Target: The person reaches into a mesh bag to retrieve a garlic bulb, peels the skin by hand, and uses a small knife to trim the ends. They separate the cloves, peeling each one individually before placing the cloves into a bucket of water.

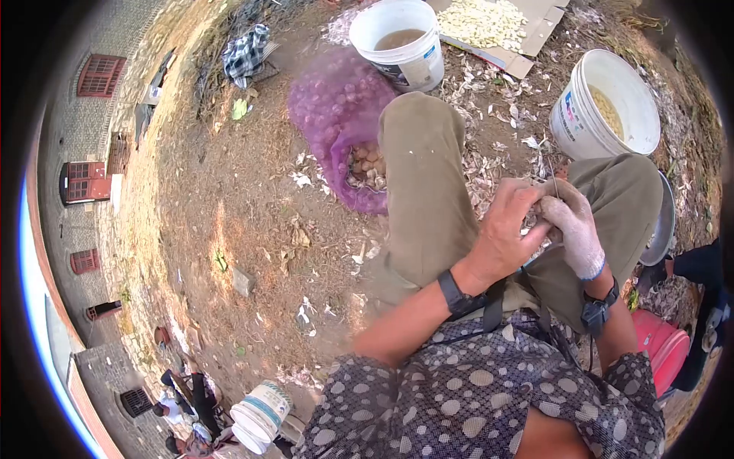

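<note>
Between my knees, my left hand (511,228) is bare and closed, its fingertips meeting my right hand. A whitish, soiled work glove covers my right hand (572,229), whose fingers are curled. Whatever sits between the fingertips is small and mostly hidden. A thin, shiny sliver, perhaps a blade edge, shows just above the right fingers. Pale garlic skins (478,180) litter the soil below. Beside my left knee lies a purple net bag (325,126) of garlic, its mouth turned open.
A white bucket of murky water (394,65) and cardboard (518,65) bearing peeled cloves lie ahead. Another white bucket (589,126) holds pale cloves. A metal basin (664,222) and a pink bucket (659,344) are at right, near another person's leg. More people (191,409) sit far left.
</note>
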`<state>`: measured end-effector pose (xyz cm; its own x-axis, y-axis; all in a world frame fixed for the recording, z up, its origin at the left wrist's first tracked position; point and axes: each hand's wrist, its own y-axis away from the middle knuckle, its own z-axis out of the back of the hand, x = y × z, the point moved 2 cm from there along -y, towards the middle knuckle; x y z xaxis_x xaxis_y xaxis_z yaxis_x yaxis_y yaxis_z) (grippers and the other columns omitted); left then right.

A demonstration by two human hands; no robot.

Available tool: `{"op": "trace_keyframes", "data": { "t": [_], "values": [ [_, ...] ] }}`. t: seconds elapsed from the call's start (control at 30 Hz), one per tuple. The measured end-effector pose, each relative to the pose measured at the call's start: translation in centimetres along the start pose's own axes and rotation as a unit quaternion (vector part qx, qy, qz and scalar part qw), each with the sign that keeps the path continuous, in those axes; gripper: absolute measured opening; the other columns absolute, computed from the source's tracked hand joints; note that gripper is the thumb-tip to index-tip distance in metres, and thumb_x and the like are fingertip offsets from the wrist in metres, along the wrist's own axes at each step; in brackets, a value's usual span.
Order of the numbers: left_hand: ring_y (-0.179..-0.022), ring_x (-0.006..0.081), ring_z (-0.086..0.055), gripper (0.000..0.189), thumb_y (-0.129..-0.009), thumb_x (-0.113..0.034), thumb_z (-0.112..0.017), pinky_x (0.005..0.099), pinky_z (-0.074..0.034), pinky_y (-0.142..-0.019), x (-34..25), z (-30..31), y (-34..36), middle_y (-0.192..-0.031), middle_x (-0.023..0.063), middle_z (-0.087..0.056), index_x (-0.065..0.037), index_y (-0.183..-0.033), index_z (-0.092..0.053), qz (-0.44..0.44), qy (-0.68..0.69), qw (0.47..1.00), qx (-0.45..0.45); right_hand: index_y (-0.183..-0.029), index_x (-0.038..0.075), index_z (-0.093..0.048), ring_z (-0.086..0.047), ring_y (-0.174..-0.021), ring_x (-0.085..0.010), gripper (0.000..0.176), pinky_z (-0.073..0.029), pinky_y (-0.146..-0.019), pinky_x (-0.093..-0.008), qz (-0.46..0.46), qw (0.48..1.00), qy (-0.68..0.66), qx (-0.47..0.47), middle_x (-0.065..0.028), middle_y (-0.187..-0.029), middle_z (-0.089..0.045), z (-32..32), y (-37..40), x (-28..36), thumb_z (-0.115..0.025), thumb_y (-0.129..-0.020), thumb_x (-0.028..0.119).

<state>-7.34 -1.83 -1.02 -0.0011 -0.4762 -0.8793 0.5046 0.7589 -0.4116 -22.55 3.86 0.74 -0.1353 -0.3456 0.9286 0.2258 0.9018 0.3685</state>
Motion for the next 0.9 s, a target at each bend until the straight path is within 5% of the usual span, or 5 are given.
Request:
{"op": "trace_keyframes", "data": {
  "t": [0.1,0.23,0.6,0.9],
  "values": [
    [-0.091,0.0288,-0.064,0.042,-0.079,0.004,-0.074,0.0384,-0.054,-0.078,0.9,-0.3,0.5,-0.106,0.014,-0.061,-0.001,-0.12,-0.064,0.074,0.03,0.997,-0.014,-0.113,0.002,-0.068,-0.044,-0.06,-0.0009,0.023,-0.033,-0.052,-0.0204,-0.022,0.999,-0.023,0.019,0.0057,-0.078,-0.056,-0.4,0.2,0.1,-0.062,-0.099,0.019],
    [-0.093,0.0355,-0.064,0.034,-0.08,0.005,-0.07,0.0421,-0.053,-0.079,0.8,0.1,0.7,-0.101,0.0157,-0.062,0.0,-0.113,-0.065,0.055,0.015,0.998,-0.015,-0.108,0.001,-0.069,-0.043,-0.059,-0.0015,0.023,-0.032,-0.052,-0.0209,-0.02,0.999,0.018,0.024,0.0053,-0.076,-0.055,-0.2,-0.2,-0.5,-0.064,-0.096,0.021],
    [-0.091,0.0337,-0.06,0.027,-0.087,0.006,-0.066,0.0402,-0.05,-0.082,1.2,0.6,0.6,-0.101,0.0162,-0.058,0.002,-0.113,-0.063,0.07,0.114,0.991,0.01,-0.091,0.002,-0.067,-0.042,-0.049,-0.004,0.022,-0.03,-0.046,-0.023,-0.053,0.995,-0.027,-0.077,0.0025,-0.069,-0.056,-1.4,-0.3,-1.3,-0.058,-0.096,0.021],
    [-0.095,0.0355,-0.061,0.033,-0.088,0.008,-0.066,0.0404,-0.051,-0.084,1.1,0.6,0.7,-0.107,0.0186,-0.059,0.003,-0.12,-0.062,0.027,0.087,0.996,-0.021,-0.087,0.003,-0.066,-0.049,-0.059,-0.0046,0.023,-0.035,-0.049,-0.0239,0.002,0.993,-0.03,-0.113,0.0027,-0.073,-0.058,-3.1,0.0,-1.0,-0.056,-0.1,0.019]
  ]
}}
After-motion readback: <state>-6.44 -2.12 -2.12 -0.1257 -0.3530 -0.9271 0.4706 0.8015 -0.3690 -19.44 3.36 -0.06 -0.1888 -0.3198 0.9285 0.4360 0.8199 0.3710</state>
